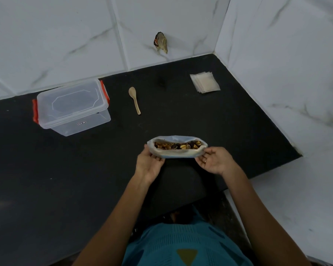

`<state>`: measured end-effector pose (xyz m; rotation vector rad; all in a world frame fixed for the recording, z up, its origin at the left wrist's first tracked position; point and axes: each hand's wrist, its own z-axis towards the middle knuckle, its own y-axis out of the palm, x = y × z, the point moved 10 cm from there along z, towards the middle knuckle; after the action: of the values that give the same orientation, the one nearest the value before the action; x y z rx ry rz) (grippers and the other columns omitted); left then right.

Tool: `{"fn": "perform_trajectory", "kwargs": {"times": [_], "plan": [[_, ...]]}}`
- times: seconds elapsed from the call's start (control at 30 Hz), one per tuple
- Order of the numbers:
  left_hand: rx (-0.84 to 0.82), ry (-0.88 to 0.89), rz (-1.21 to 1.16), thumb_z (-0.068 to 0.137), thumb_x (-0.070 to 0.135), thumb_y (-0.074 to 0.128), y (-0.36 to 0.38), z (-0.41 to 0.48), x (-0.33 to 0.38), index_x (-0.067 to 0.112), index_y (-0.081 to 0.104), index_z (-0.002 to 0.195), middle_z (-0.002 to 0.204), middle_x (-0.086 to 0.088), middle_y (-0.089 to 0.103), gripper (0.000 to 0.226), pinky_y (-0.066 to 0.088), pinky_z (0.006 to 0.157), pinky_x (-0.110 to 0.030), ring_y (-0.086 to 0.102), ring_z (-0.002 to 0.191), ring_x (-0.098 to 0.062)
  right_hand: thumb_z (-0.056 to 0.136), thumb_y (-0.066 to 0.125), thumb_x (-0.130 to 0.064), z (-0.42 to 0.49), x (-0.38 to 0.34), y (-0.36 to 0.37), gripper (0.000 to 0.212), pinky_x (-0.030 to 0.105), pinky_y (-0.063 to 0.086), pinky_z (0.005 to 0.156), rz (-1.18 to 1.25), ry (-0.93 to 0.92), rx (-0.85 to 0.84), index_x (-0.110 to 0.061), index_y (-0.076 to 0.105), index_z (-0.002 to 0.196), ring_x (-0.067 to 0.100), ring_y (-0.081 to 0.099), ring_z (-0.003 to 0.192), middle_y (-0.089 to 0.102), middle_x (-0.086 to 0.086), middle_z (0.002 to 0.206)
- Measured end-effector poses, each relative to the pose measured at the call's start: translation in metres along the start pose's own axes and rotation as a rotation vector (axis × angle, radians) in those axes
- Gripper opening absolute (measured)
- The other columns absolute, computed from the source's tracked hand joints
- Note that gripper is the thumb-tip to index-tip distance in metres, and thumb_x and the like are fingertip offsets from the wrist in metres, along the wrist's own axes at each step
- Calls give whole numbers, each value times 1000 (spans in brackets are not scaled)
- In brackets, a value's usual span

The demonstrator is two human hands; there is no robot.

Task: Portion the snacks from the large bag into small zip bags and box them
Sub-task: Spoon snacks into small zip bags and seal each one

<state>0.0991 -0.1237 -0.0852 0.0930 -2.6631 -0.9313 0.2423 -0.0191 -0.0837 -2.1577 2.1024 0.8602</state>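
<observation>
Bag (179,154) stands open-mouthed on the worktop (65,179), held at both ends.
Snacks (178,145) show inside; left hand (149,162) pinches its left rim, right hand (214,160) its right rim. Beyond the bag: spoon (134,99); lidded box (71,106) far left; zip bags (205,81) far right.

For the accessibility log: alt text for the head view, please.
The left hand and right hand hold open a large bag of snacks on a black counter. Beyond lie a lidded clear box, a wooden spoon and a stack of small zip bags.
</observation>
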Motion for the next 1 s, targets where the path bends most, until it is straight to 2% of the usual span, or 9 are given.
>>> {"fn": "perform_trajectory", "kwargs": {"times": [0.1, 0.23, 0.3, 0.4, 0.53, 0.67, 0.77, 0.87, 1.0], "plan": [[1, 68, 254, 94, 24, 50, -1, 3, 3, 6, 41, 130, 123, -14, 54, 41, 47, 89, -34, 55, 110, -23, 86, 46, -10, -1, -2, -1, 17, 31, 46, 74, -44, -33, -5, -5, 56, 98, 23, 58, 90, 60, 13, 96], [169, 249, 789, 91, 15, 56, -16, -1, 23, 16, 29, 115, 113, -7, 45, 37, 52, 75, -29, 55, 102, -19, 89, 59, -14, -1, -17, -12, 24, 30, 54, 75, -501, -240, 111, -8, 48, 109, 24, 62, 92, 58, 13, 104], [176, 359, 976, 92, 21, 55, -14, -5, 37, 16, 33, 111, 115, -8, 45, 29, 54, 69, -28, 57, 101, -20, 88, 61, -17, -9, -32, -16, 21, 29, 55, 72, -707, -407, 230, -10, 48, 103, 22, 64, 86, 59, 11, 101], [249, 594, 1402, 89, 23, 59, 1, -16, 59, 8, 44, 110, 117, -5, 38, 30, 48, 78, -28, 52, 94, -17, 86, 62, -21, -19, -55, -10, 14, 21, 47, 58, -1020, -658, 361, -10, 55, 91, 9, 56, 70, 57, 5, 90], [204, 887, 1643, 86, 7, 59, 37, -33, 66, 6, 44, 109, 113, -7, 41, 27, 43, 72, -18, 47, 91, -13, 84, 63, -11, -22, -65, 6, 19, 12, 38, 64, -1130, -847, 332, -6, 57, 101, 10, 52, 85, 48, 3, 105], [47, 998, 1986, 91, 7, 50, 61, -34, 49, 9, 53, 98, 118, -7, 46, 7, 45, 71, -22, 52, 94, -15, 84, 59, -1, -29, -72, 22, 15, 12, 38, 62, -1224, -968, 298, -14, 52, 89, 13, 55, 84, 52, 2, 94], [69, 1020, 2091, 90, 7, 52, 68, -34, 49, 10, 55, 107, 131, -7, 44, 18, 51, 82, -31, 50, 109, -21, 88, 51, -1, -31, -71, 31, 17, 17, 40, 67, -1326, -1037, 264, -16, 59, 83, 9, 54, 84, 53, -1, 97], [90, 1008, 2193, 89, 6, 53, 75, -29, 46, 13, 51, 126, 148, -7, 30, 37, 46, 98, -37, 41, 126, -25, 90, 46, -2, -29, -66, 34, 26, 29, 47, 79, -1443, -1031, 271, -17, 67, 96, 7, 53, 94, 51, -5, 109], [53, 891, 2211, 92, 2, 49, 74, -21, 40, 20, 38, 138, 156, -9, -1, 51, 38, 103, -35, 35, 130, -26, 90, 47, -3, -24, -65, 42, 37, 32, 47, 87, -1562, -1020, 216, -19, 60, 120, 11, 49, 108, 45, -5, 124]]}}
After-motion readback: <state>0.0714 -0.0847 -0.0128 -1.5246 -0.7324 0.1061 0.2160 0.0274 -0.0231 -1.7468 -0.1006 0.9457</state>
